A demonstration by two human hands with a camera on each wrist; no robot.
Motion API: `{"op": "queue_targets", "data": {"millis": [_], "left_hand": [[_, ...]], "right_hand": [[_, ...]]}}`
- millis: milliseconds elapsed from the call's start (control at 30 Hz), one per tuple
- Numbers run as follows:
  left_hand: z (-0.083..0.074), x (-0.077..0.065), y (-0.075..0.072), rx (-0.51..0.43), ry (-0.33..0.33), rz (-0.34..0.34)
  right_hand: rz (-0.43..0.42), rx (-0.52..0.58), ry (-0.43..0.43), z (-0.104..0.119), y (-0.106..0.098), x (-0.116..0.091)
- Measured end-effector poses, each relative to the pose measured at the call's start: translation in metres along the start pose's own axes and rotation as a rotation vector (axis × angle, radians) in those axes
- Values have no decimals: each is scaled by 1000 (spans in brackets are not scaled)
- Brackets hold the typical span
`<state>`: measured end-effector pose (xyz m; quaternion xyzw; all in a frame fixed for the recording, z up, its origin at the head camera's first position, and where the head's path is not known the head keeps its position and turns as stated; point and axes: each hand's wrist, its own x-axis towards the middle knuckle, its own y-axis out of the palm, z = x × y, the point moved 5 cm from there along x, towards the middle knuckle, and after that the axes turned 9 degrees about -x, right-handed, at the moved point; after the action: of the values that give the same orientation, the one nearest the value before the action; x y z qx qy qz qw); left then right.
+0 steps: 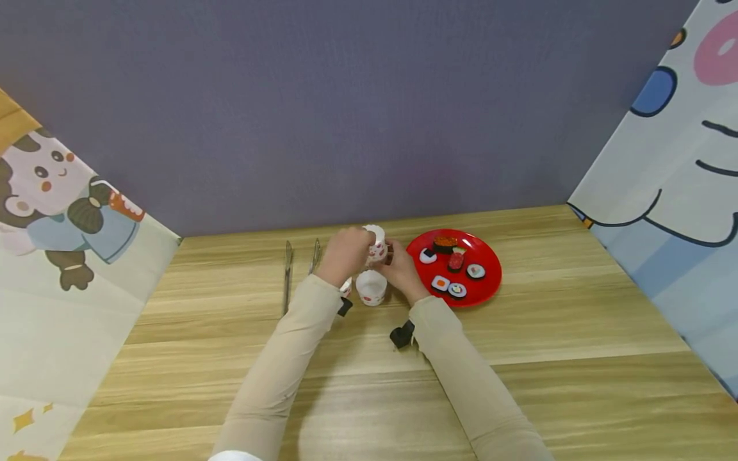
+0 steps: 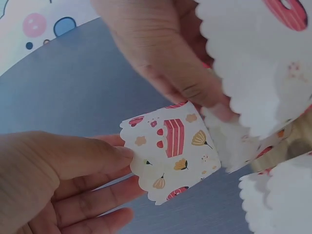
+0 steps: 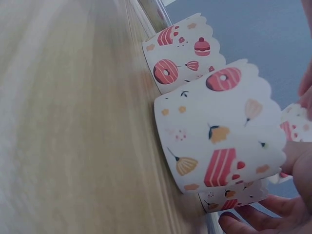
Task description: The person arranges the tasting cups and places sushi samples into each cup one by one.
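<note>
My left hand (image 1: pixel 344 253) pinches the scalloped rim of a white paper baking cup (image 2: pixel 170 151), printed with cake and flowers, between thumb and fingers. This cup is tipped on its side in the left wrist view, its base close to a second baking cup (image 2: pixel 229 136). My right hand (image 1: pixel 401 270) grips that second cup, thumb at its rim and fingers behind. Nearer me, another baking cup (image 1: pixel 371 288) stands upright on the table. One more baking cup (image 3: pixel 183 51) stands beside it, mostly hidden by my left arm in the head view.
Right of my hands, a red plate (image 1: pixel 491 262) bears several toy-like sushi pieces (image 1: pixel 455 259). Metal tongs (image 1: pixel 287 275) lie on the wooden table (image 1: pixel 576 307) to the left, with a second metal utensil (image 1: pixel 314 254) beside them. A grey wall (image 1: pixel 369 115) rises behind the table.
</note>
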<state>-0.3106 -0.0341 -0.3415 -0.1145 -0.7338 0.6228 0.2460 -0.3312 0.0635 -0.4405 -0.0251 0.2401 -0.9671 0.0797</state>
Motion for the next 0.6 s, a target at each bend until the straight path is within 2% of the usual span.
{"op": "queue_targets", "data": {"millis": [467,600], "left_hand": [[-5,-23,-26,44,28,-106],[-7,-31,-35,34,16,-98]], "right_hand": [[-22,-3,-31,-1,0,1],[-22,-5,-33,-1,0,1]]}}
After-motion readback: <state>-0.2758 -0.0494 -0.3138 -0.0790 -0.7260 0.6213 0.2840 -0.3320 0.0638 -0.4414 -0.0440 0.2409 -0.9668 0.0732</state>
